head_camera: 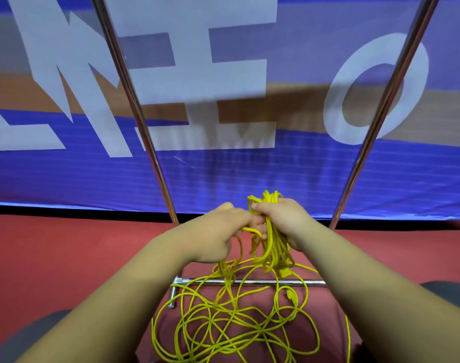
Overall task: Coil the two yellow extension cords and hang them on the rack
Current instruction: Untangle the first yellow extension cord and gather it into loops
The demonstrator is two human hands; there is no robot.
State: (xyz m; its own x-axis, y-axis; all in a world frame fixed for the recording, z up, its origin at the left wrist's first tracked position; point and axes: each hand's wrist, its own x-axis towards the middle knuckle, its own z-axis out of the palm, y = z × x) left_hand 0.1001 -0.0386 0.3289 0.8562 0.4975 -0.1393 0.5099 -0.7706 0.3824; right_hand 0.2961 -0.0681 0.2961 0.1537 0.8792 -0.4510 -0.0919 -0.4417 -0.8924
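Observation:
A bundle of coiled yellow cord [272,239] hangs from my right hand [284,224], whose fingers are closed around its top loops. My left hand [218,231] sits just to the left and pinches a strand of the same cord near the bundle. Below my hands a loose tangle of yellow cord [236,326] lies spread on the red floor, with a yellow plug [291,297] in it. The metal rack rises in front of me as two chrome uprights [134,106] [381,106], joined low down by a chrome crossbar [249,282] under the cord.
A blue, white and orange banner [223,166] with large letters stands right behind the rack. Red floor [66,258] lies on both sides. My dark-clothed knees [27,334] show at the lower corners. A rack foot bar [172,294] juts toward me at the left.

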